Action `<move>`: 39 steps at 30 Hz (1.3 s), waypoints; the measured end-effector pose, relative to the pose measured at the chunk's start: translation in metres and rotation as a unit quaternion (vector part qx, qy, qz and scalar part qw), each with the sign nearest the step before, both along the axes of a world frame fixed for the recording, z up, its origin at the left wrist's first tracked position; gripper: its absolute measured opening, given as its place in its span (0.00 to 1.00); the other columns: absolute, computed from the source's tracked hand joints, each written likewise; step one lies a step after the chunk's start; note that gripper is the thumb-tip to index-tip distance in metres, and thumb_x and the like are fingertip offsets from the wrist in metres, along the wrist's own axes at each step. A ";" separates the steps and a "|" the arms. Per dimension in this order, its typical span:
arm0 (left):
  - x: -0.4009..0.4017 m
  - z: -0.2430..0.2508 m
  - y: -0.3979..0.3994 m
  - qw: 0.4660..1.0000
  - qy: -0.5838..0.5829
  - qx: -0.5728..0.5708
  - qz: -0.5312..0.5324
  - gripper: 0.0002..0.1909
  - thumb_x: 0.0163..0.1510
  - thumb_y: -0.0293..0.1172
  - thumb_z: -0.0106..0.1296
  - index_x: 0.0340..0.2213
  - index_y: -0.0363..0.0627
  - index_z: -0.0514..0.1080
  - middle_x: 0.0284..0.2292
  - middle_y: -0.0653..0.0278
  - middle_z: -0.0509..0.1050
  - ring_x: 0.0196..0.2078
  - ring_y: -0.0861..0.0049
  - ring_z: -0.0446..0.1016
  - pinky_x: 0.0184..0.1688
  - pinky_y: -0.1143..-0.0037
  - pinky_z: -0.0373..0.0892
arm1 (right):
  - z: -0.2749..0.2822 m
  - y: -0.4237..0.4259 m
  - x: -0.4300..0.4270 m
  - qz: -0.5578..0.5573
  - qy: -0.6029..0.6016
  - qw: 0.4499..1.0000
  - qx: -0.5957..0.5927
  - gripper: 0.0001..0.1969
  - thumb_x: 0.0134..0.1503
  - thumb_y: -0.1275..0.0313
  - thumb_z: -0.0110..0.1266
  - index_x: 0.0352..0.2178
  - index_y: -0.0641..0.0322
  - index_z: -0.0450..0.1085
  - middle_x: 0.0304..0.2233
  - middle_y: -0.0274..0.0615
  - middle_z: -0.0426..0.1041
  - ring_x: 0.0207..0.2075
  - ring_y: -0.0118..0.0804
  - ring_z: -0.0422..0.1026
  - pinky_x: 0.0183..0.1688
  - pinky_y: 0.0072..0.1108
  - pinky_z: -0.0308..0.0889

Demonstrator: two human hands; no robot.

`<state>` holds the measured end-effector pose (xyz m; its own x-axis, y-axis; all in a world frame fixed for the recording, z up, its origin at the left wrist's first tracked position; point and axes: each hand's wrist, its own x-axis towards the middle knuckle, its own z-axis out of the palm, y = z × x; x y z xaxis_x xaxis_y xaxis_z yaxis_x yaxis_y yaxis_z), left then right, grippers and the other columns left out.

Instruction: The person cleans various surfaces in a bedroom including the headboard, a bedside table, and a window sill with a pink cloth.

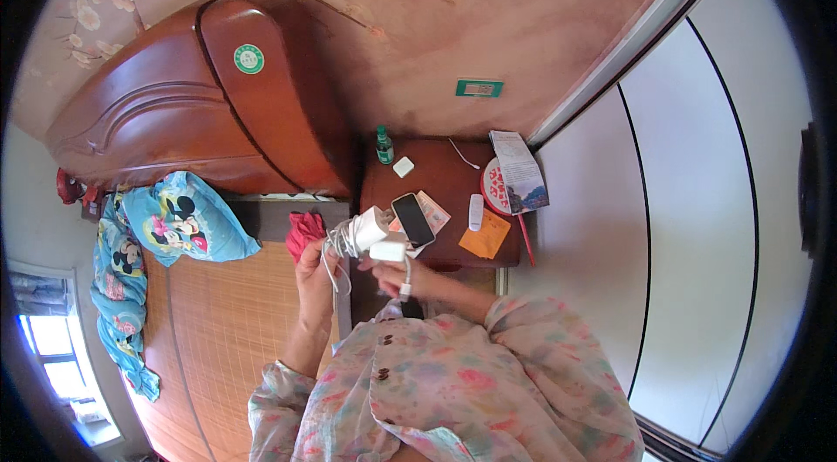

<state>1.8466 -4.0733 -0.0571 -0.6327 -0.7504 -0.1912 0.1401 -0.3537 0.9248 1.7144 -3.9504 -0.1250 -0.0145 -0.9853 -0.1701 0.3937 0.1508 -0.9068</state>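
Note:
My left hand [314, 269] is raised at the centre, its fingers closed on a bundle of white cable [343, 238]. A large white power adapter [371, 228] sits against the coiled cable, above a smaller white charger [387, 251]. Just right of the bundle is my right hand [392, 276], close to the smaller charger and to a white cable plug [405, 292] that hangs below it; whether its fingers grip either is unclear. Behind the adapters, a dark-screened smartphone [413, 220] lies on a banknote on the brown nightstand [428, 148].
The nightstand also bears a green bottle [384, 147], a white case [403, 166], a white remote control [475, 212], an orange packet [485, 236], a red-and-white hand fan [495, 184] and a leaflet [520, 164]. A bed with a red cloth [304, 233] stands left, white wardrobe doors [582, 233] right.

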 end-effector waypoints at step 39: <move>-0.139 -0.298 0.018 0.959 -0.249 0.124 0.044 0.16 0.44 0.20 0.54 0.37 0.40 0.66 0.33 0.68 0.71 0.34 0.78 0.69 0.35 0.79 0.66 | -0.272 -0.017 -0.068 -0.538 0.236 0.633 0.505 0.29 0.35 0.70 0.68 0.34 0.72 0.59 0.33 0.49 0.67 0.34 0.36 0.69 0.36 0.23 0.65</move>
